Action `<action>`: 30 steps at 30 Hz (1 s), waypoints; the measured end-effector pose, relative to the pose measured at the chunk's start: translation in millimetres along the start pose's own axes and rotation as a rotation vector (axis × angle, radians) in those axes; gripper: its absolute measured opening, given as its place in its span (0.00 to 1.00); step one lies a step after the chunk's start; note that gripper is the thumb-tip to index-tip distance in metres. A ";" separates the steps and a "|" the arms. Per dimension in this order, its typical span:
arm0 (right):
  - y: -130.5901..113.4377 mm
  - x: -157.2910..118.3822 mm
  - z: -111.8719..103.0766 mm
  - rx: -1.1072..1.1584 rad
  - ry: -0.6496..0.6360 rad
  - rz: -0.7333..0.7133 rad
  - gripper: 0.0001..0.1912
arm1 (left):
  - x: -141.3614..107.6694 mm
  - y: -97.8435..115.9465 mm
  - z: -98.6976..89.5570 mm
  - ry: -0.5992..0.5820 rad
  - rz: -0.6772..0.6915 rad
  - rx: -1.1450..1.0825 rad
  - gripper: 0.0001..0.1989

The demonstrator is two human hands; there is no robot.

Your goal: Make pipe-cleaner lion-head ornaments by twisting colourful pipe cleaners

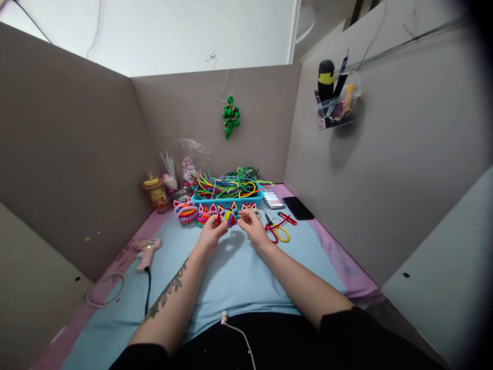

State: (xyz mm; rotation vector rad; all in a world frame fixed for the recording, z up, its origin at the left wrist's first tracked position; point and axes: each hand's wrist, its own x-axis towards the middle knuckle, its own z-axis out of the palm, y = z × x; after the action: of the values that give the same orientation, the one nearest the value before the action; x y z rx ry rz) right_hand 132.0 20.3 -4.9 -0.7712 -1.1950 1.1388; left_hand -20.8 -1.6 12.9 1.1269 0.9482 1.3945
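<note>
Black clothing [292, 339]: nearest to the head camera, at the near edge of the surface [242, 280]; a pale cord [244, 336] hangs over it.
Left hand [211, 234]: thumb and fingers are clamped on a fuzzy piece [230, 219].
Right hand [252, 227]: fingers are bent at the right end of this piece; I cannot tell if they grip it.
Fuzzy piece: has red, yellow, purple and teal parts; it is before the blue basket [227, 202].
Blue basket: near the far edge, full of coloured pipe cleaners [231, 186].
Glue gun [148, 253]: pink, toward the left edge, with a small green light.
Scissors [284, 235]: red and yellow handles, right of the right hand.
Phone [299, 208]: dark, near the far right corner.
Cup [157, 197]: near the far left corner; its print is too small to read.
Wall holder [335, 115]: clear, with tools inside; its pink label is unreadable.
</note>
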 end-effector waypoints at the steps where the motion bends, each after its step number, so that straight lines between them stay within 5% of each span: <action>1: -0.2 -1.4 1.6 -0.014 -0.002 -0.010 0.14 | -0.1 -2.3 1.2 0.026 0.082 0.060 0.17; 6: -11.1 -12.0 9.9 0.189 -0.132 0.261 0.21 | -6.5 -6.9 3.0 0.062 0.386 0.450 0.09; 12: -18.0 -14.6 10.8 0.226 -0.226 0.370 0.16 | -8.0 -9.1 -0.5 0.054 0.398 0.442 0.04; 15: -15.7 -13.0 9.0 0.089 -0.193 0.249 0.12 | -5.7 -10.8 3.4 0.018 0.341 0.374 0.11; 18: -15.5 -12.8 5.4 -0.216 -0.163 -0.059 0.09 | -4.4 -9.6 8.8 -0.102 0.185 0.104 0.23; 21: -15.7 -14.3 2.1 -0.462 -0.207 -0.312 0.06 | -4.5 -6.2 10.7 -0.170 -0.022 -0.144 0.18; 25: -11.7 -16.3 1.1 -0.570 -0.268 -0.388 0.07 | -3.5 -4.6 8.8 -0.063 -0.120 -0.295 0.12; 30: -4.2 -14.0 2.1 -0.572 -0.167 -0.368 0.08 | -0.1 -9.0 8.5 0.009 -0.135 -0.385 0.13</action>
State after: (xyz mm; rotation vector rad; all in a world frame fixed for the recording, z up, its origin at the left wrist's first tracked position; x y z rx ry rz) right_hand 131.4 5.5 -4.7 -0.8412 -1.7569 0.5618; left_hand -10.3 -0.9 6.3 0.7551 0.7084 1.3983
